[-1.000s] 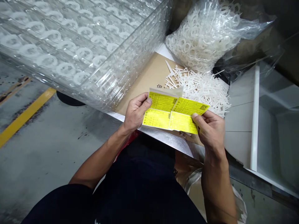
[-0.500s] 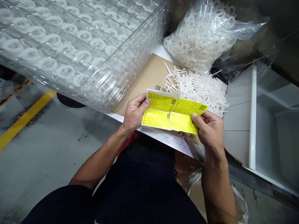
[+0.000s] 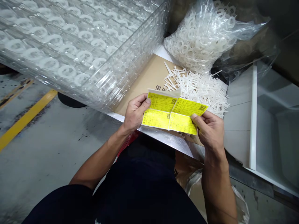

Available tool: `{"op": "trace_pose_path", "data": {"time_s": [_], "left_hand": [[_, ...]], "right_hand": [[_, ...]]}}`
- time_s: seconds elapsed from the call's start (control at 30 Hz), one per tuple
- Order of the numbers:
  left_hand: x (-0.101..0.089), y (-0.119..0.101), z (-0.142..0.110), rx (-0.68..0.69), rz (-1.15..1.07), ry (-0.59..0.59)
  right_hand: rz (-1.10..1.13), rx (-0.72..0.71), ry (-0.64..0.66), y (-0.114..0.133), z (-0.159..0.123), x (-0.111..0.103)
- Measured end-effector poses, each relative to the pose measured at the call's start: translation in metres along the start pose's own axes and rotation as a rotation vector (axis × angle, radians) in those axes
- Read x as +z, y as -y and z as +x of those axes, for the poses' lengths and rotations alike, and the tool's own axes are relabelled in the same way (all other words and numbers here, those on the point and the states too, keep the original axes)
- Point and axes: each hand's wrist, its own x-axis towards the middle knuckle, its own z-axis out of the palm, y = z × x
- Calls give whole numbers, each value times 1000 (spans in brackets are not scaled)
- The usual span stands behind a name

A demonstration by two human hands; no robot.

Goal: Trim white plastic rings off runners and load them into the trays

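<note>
A sheet of yellow labels [image 3: 161, 102], printed with tables and QR codes, is stretched between my two hands. My left hand [image 3: 136, 112] pinches its left edge, thumb on top. At the lower right edge my right hand [image 3: 210, 127] grips it the same way, fingers hidden behind. The sheet has a crease across it and hangs above a brown cardboard sheet [image 3: 142, 77] that bears dark printed characters. Just beyond the labels lies a loose heap of white plastic pieces [image 3: 201, 88], thin and pointed, perhaps cable ties.
Clear plastic trays [image 3: 130, 49] holding rows of white rings are stacked at the upper left. A transparent bag [image 3: 198, 40] full of similar rings stands behind the heap. A grey-white bin [image 3: 275, 130] is at the right. The metal table edge [image 3: 161, 138] runs below my hands.
</note>
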Motion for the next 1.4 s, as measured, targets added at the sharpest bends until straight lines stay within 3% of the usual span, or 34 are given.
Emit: {"op": "trace_pose_path", "data": {"time_s": [1.0,1.13,1.4], "left_hand": [[-4,3,0,-11,-5,20],[-3,1,0,-16,-10,3],[1,-4,0,-33,2,-35]], "right_hand": [[-12,12,38,7,2,15],[-10,18,68,12,3,25],[-29,32,231,11,16,65]]}}
